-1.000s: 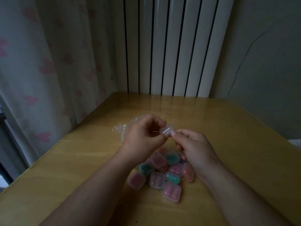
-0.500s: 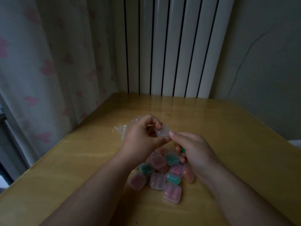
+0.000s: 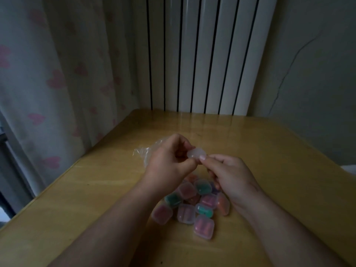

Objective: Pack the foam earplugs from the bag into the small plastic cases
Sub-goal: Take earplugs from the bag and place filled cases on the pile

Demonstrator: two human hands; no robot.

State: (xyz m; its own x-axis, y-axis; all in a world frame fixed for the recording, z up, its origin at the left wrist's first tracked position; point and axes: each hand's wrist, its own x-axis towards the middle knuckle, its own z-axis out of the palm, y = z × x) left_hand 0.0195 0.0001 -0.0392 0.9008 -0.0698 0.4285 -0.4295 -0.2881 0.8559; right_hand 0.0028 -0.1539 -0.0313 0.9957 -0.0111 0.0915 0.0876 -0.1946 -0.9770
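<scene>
A small clear plastic case (image 3: 196, 153) is held above the wooden table (image 3: 269, 151) between both hands. My left hand (image 3: 169, 160) pinches its left side. My right hand (image 3: 229, 174) touches its right edge with thumb and fingertip, the other fingers curled; what they hold I cannot tell. Whether the case is open I cannot tell. Below the hands lies a pile of several closed cases (image 3: 192, 205) with pink, green and orange earplugs inside. A crumpled clear bag (image 3: 146, 153) lies behind my left hand, mostly hidden.
A white ribbed radiator (image 3: 202, 54) stands behind the table's far edge. A curtain with pink hearts (image 3: 48, 83) hangs along the left edge. A grey wall with a crack (image 3: 308, 74) is at the right.
The hands and the clear case have stayed almost in place. The case has turned slightly between the fingers, and the green item seen under my right hand half a second ago is out of sight.
</scene>
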